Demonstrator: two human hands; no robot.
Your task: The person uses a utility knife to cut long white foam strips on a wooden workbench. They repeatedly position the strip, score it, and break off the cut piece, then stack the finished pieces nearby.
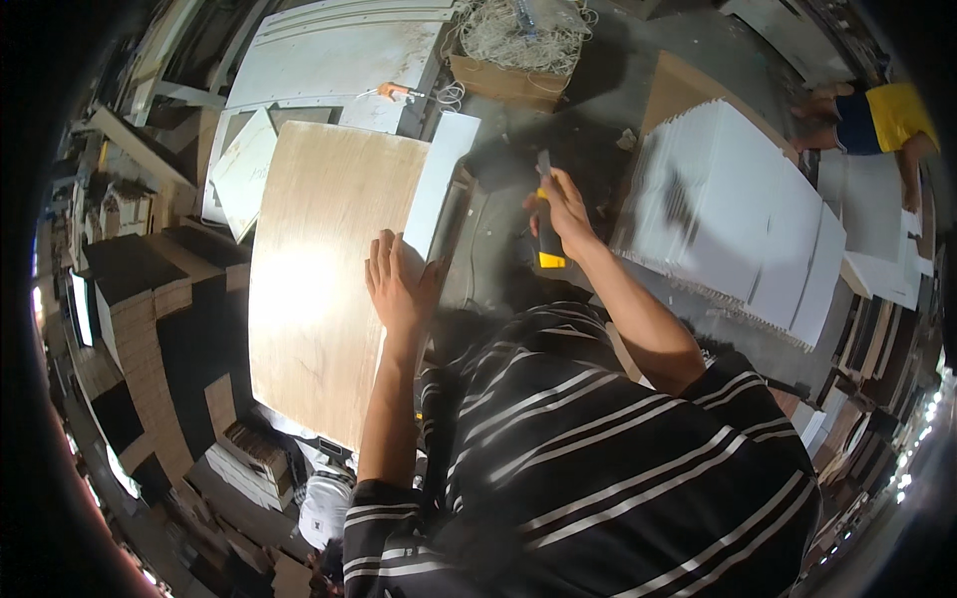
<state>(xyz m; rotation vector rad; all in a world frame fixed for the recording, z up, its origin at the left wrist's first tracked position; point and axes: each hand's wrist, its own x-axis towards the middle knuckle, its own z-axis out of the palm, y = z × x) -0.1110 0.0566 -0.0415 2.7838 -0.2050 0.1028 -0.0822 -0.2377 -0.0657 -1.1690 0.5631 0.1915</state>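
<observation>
My left hand [402, 284] lies with its fingers stretched out over the right edge of a light wood-grain panel [324, 209]. Along that edge runs a narrow white board [444, 174], partly next to my palm. To the right, away from the panel, my right hand [566, 214] is closed around a yellow and black utility knife [546, 242]. Its blade end points up and away from me, and its yellow butt shows below my fingers. Nothing touches the blade.
A large white surface beyond the panel carries an orange-handled tool [394, 91] with a cord. Behind stands a carton [508, 82] of tangled strapping. White panels [738, 209] are stacked at right, near a person in a yellow shirt [897, 115]. Stacked boards [150, 329] fill the left.
</observation>
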